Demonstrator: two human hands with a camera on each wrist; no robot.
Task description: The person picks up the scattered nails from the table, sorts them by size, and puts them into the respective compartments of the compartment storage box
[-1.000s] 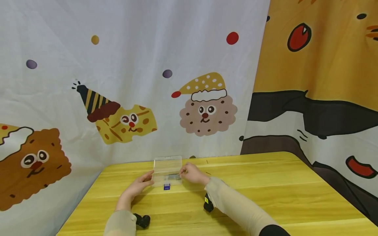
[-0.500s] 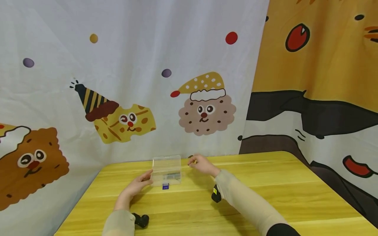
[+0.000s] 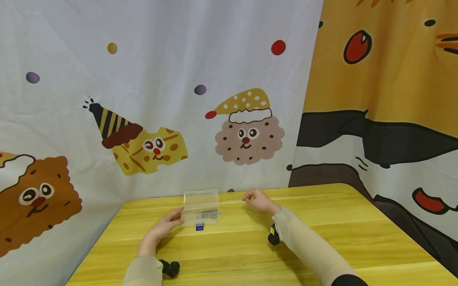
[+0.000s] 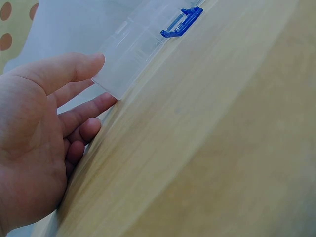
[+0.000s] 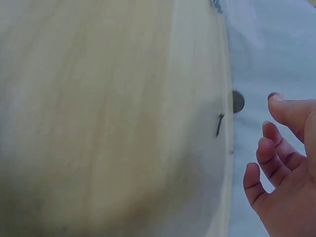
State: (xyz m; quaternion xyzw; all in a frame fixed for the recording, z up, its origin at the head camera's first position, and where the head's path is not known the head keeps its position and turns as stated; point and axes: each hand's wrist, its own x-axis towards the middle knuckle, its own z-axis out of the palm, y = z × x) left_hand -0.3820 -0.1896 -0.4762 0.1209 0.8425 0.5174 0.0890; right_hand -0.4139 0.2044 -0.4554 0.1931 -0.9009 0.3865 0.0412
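A small clear plastic box stands near the table's far edge, its lid raised, a blue latch at its front. Thin dark pieces lie in its right part. My left hand holds the box by its left end; in the left wrist view the thumb is at one side of the corner and fingers at the other. Right of the box, my right hand hovers with loosely bent fingers and nothing visible between them. Close below it lies a small dark screw on the table.
The yellow wood-grain table ends at a cartoon-printed curtain. Black wrist-worn devices sit at the left and right wrists.
My right hand has left the box's right side and moved right, over the spot where small dark pieces lie. The left hand stays at the box.
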